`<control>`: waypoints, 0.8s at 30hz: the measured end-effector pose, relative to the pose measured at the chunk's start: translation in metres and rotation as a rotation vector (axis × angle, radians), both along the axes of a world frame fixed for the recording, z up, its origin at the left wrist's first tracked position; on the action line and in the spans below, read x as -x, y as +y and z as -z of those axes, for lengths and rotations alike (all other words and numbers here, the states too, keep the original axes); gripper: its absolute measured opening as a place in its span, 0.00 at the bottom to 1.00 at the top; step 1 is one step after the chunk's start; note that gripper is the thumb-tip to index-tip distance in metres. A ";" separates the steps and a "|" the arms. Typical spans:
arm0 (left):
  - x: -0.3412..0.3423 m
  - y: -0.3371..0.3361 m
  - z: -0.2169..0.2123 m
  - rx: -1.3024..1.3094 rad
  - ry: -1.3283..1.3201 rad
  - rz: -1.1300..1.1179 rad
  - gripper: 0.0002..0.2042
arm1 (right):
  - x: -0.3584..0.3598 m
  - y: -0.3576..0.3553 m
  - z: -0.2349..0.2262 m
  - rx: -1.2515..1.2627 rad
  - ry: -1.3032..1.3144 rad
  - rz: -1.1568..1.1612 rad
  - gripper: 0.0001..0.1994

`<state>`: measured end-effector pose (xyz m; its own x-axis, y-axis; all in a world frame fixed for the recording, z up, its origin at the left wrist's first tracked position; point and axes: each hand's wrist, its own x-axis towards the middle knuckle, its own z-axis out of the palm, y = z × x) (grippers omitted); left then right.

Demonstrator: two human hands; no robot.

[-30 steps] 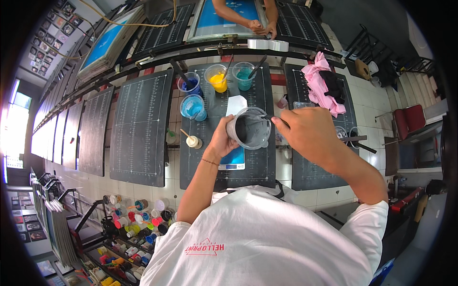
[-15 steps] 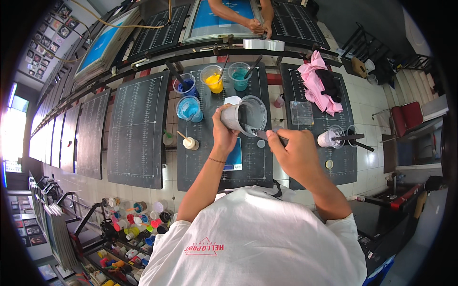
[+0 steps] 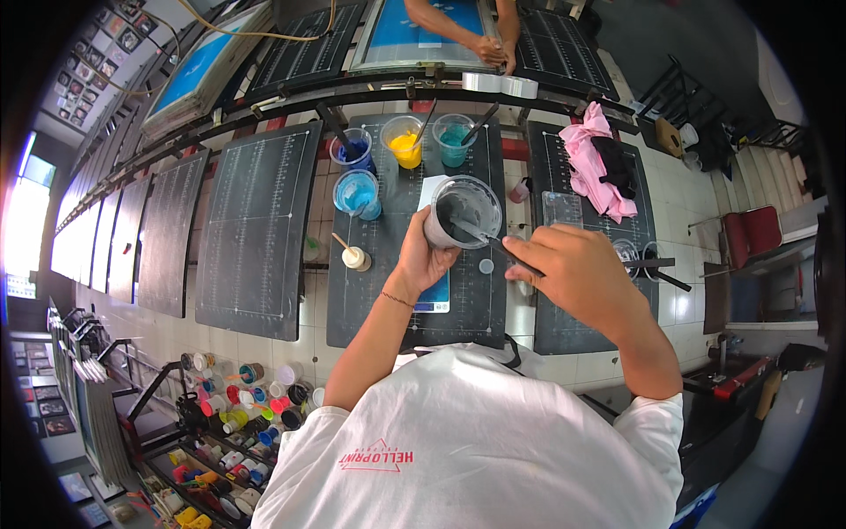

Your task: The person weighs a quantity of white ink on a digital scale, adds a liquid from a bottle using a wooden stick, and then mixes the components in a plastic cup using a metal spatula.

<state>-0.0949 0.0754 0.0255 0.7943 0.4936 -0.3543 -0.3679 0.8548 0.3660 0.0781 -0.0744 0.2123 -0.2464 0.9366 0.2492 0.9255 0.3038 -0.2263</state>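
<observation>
My left hand (image 3: 426, 256) is wrapped around a clear plastic cup (image 3: 437, 233) coated inside with grey ink, its mouth tipped toward the right. The spatula (image 3: 520, 259), dark-handled with a pale blade, is gripped in my right hand (image 3: 577, 273). Its blade reaches inside the cup against the grey ink. Below my left hand lies a flat blue-topped scale (image 3: 434, 302), partly covered by the wrist. Beside it on the black board (image 3: 370, 309) are a small round lid (image 3: 486, 266) and a small jar of cream paste with a stick (image 3: 354, 258).
Cups of dark blue (image 3: 354, 154), light blue (image 3: 359, 196), yellow (image 3: 403, 144) and teal ink (image 3: 454, 143) stand behind. Pink cloth (image 3: 595, 167) lies on the right board. Across the rail, another person's hands (image 3: 495, 53) work over a framed screen. Many ink jars (image 3: 251, 397) fill the lower left.
The cup has turned more upright, showing more of its inside. My right hand has moved right and slightly up, shifting the spatula's angle. The whole view has shifted slightly.
</observation>
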 end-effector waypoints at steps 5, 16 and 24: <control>0.007 0.003 0.004 -0.048 0.020 0.018 0.21 | -0.009 -0.001 -0.014 0.087 -0.073 -0.121 0.16; 0.011 0.005 0.022 -0.025 0.062 -0.016 0.21 | -0.027 -0.017 -0.047 0.166 -0.099 -0.156 0.15; 0.011 0.002 0.024 -0.020 0.029 -0.009 0.21 | -0.036 -0.018 -0.047 0.029 0.259 0.078 0.12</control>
<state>-0.1063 0.0778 0.0011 0.7795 0.5077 -0.3669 -0.3646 0.8440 0.3932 0.1140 -0.0926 0.2597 -0.1050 0.9579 0.2672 0.8561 0.2238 -0.4659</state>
